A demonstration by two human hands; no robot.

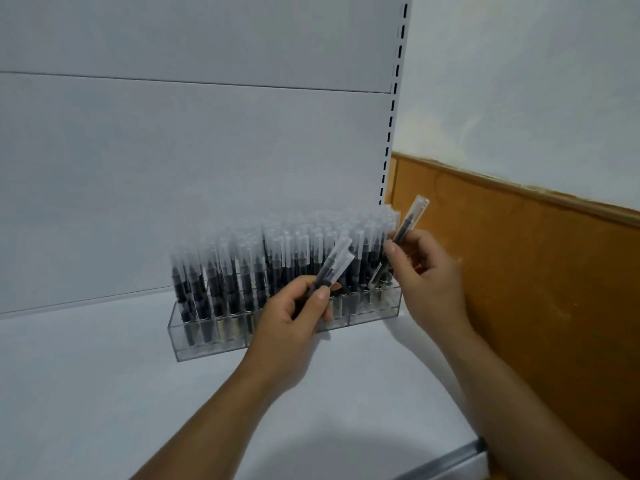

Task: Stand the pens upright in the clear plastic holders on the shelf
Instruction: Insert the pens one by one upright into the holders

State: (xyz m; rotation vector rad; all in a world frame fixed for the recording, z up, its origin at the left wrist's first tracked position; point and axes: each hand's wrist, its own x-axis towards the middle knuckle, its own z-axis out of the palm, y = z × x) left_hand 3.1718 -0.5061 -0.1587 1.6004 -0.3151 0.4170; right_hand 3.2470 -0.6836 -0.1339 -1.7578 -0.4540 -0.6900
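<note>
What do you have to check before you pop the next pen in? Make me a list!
1. The right hand has a firm pinch on its pen: ok.
2. That pen is upright, ready to go down: not ok, it leans to the right.
3. The left hand holds the spare pens safely: ok, its fingers curl round them.
4. The holders sit flat on the shelf: ok.
5. There is a free gap near the right end: cannot tell, the standing pens are packed and blurry.
</note>
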